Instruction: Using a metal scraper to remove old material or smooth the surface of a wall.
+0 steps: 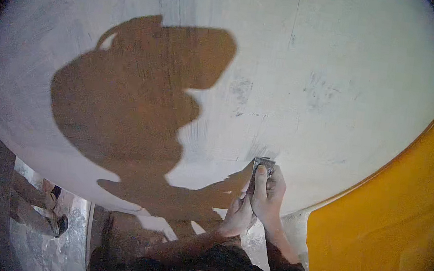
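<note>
Before me spreads a large pale curved surface [323, 119] with dark scuffs and fine scratches. Both my hands meet at its lower edge, right of centre. My right hand [268, 193] is closed on a small flat grey block [264, 164], its thumb pressed on the top face. The block lies at the surface beside a patch of dark streaks; its exact kind cannot be told. Just left of and below it, my left hand [237, 218] touches the lower part of the block or the right hand; which one is hidden.
Yellow sheeting [365, 240] hangs along the right edge of the pale surface. At the lower left, another person's legs and shoes [60, 225] show on a mottled floor [71, 251]. A large shadow of a head and arms falls across the surface.
</note>
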Tool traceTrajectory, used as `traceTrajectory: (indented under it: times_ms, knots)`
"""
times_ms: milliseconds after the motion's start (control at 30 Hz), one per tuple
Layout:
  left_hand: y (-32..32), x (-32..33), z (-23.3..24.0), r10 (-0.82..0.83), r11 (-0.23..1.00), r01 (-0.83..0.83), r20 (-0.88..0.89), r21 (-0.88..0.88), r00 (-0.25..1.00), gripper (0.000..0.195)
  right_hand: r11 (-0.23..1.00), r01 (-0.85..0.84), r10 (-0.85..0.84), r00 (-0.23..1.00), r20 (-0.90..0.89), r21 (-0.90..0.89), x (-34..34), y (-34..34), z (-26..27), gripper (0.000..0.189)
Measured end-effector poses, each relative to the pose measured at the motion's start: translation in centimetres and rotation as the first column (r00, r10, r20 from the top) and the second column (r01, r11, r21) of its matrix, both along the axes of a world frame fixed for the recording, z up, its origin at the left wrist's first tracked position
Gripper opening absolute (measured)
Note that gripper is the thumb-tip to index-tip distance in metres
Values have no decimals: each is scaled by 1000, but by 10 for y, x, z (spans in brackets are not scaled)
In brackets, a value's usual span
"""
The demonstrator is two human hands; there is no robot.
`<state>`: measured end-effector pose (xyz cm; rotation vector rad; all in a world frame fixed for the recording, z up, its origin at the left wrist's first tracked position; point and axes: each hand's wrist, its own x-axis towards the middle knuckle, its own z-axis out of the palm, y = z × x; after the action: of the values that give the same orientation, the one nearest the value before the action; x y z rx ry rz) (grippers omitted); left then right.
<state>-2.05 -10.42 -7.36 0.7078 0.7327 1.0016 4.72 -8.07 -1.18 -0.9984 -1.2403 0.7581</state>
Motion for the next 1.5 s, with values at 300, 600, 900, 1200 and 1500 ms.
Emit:
traceTrajectory:
  times_ms: [300, 600, 900, 1200, 1500]
  knots:
    - [8, 18, 0, 251, 899, -234, 2, 371, 968, 35, 994, 86, -89, 995, 54, 65, 0, -1, 17, 17]
    - [8, 16, 20, 115, 993, -118, 86, 32, 990, 22, 1000, -19, 21, 997, -75, 23, 3, 1, 22, 14]
    - [7, 15, 5, 129, 990, -129, -2, 48, 992, 22, 992, 79, -79, 997, -5, 98, 1, 4, 25, 14]
    - [13, 8, 4, -21, 1000, 20, 123, 9, 992, 30, 995, 81, -83, 996, 33, 53, 0, -4, 25, 15]
    - [16, 1, 33, -109, 993, 112, -82, 38, 991, 44, 1000, 15, -14, 998, -68, 13, -2, 7, 43, 14]
